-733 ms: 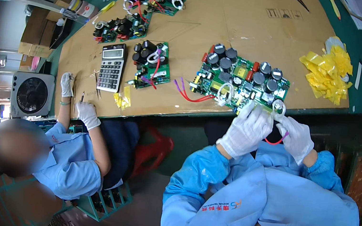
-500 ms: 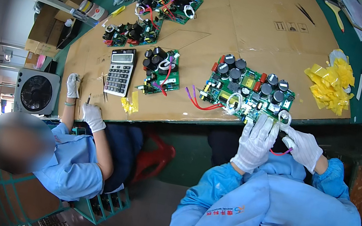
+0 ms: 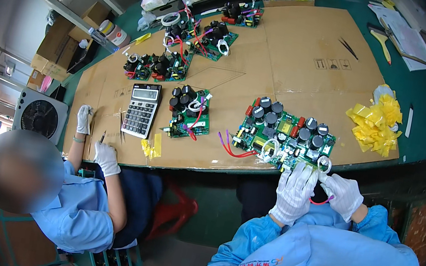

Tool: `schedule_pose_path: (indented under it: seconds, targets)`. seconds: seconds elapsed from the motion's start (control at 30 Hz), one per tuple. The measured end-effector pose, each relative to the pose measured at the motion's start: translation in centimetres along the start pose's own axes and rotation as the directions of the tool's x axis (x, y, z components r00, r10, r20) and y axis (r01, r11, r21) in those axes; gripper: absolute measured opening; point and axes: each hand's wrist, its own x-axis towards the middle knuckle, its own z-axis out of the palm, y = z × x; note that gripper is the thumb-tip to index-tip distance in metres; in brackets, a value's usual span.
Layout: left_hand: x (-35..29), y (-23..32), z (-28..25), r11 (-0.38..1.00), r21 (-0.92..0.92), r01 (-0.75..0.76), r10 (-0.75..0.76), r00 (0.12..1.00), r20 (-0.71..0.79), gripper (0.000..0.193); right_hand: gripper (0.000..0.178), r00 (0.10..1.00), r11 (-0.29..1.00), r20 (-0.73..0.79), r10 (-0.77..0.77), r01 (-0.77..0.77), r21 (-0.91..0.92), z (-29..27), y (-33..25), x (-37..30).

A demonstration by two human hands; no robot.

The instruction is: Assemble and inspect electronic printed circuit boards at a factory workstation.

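Observation:
A large green circuit board (image 3: pixel 287 136) with black capacitors and red parts lies at the table's near edge. My left hand (image 3: pixel 294 194), in a striped white glove, has its fingers over the board's near edge; its thumb is hidden. My right hand (image 3: pixel 342 195), gloved too, pinches close by, fingertips at the white ring coil (image 3: pixel 324 164) on the board's near right corner. What lies between them is too small to make out. A red wire with a purple end (image 3: pixel 330 199) hangs between my hands. More red wires (image 3: pixel 235 152) stick out on the board's left.
A smaller circuit board (image 3: pixel 189 113) and a calculator (image 3: pixel 142 110) lie to the left; more boards (image 3: pixel 162 64) stand farther back. Yellow tape scraps (image 3: pixel 377 123) are heaped at right, with tweezers (image 3: pixel 348 48) beyond. A co-worker's gloved hand (image 3: pixel 107 157) holds a pen-like tool at far left.
The whole view has tilted, so the table appears lower. My hands stay at the board's near edge, with the right fingers still by the ring coil. The co-worker's hands have barely moved.

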Motion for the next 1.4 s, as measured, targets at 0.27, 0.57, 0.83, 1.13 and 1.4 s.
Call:
schedule_pose_path:
  seconds: [0.27,0.57,0.83,1.13,1.4]
  targets:
    - [0.4,0.0,0.6,1.000,0.003,-0.001,0.001,1.000,0.021,0.073,0.035,0.903,0.935,0.368,0.221,-0.303,0.184,-2.9,0.4,1.3]
    - [0.0,0.2,0.5,0.997,-0.079,-0.024,0.017,0.995,-0.095,0.058,0.034,0.995,0.981,0.020,0.093,-0.095,0.171,0.3,-0.1,-0.7]
    - [-0.1,-0.1,1.2,0.998,-0.051,0.037,-0.046,0.985,-0.168,0.057,0.026,0.999,0.972,0.029,0.034,-0.040,0.233,0.8,1.0,0.7]
    - [-0.9,-0.6,1.7,0.999,-0.046,0.000,-0.009,0.981,-0.196,0.064,0.027,0.877,0.520,0.283,0.388,-0.461,0.719,-3.6,-0.9,2.9]
    - [-0.7,-0.5,1.7,0.995,-0.086,-0.055,0.039,0.982,-0.185,0.061,0.035,0.965,0.917,0.202,0.164,-0.225,0.329,-4.8,0.0,1.5]
